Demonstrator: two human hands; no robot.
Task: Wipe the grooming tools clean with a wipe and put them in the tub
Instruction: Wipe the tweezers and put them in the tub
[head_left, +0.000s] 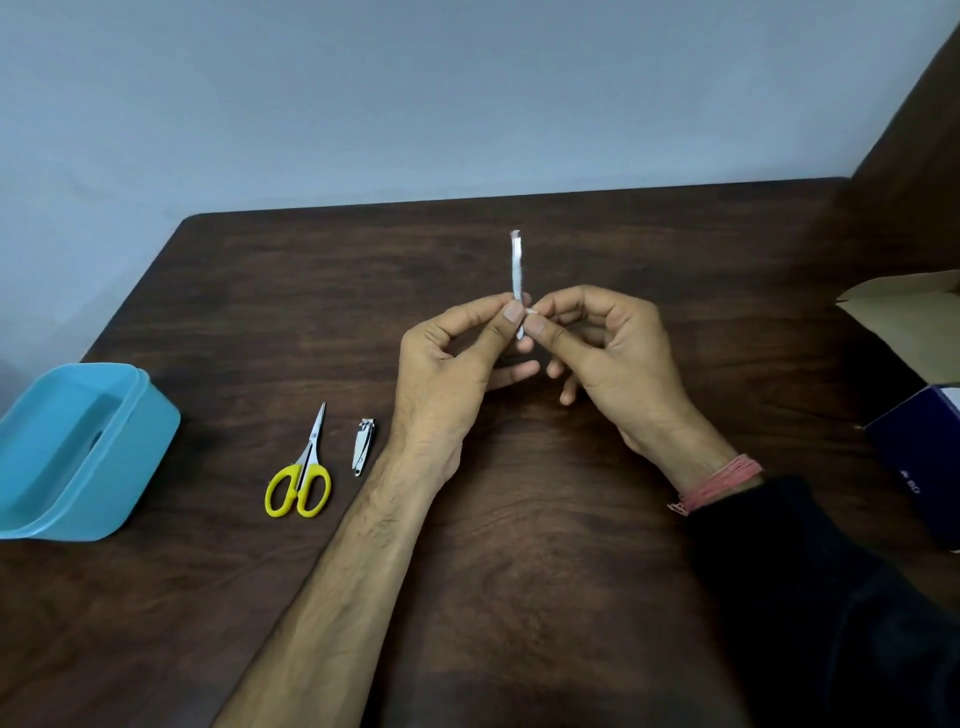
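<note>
Overhead, from the head camera, both hands meet above the middle of the dark brown wooden table (519, 519); the left hand (447, 364) pinches a thin white foil-like wipe sachet (517, 270) between thumb and forefinger, the strip standing upright; the right hand (613, 353) pinches its lower end just beside the left thumb, the other fingers loosely curled; a pink thread band (722, 480) circles the right wrist; small yellow-handled scissors (304, 473) and a silver metal nail clipper (363, 447) lie side by side, apart, left of the left forearm; the light blue plastic tub (104, 467) sits at the table's left edge; a dark blue box (919, 457) and a brown cardboard flap (904, 322) show at the right.
</note>
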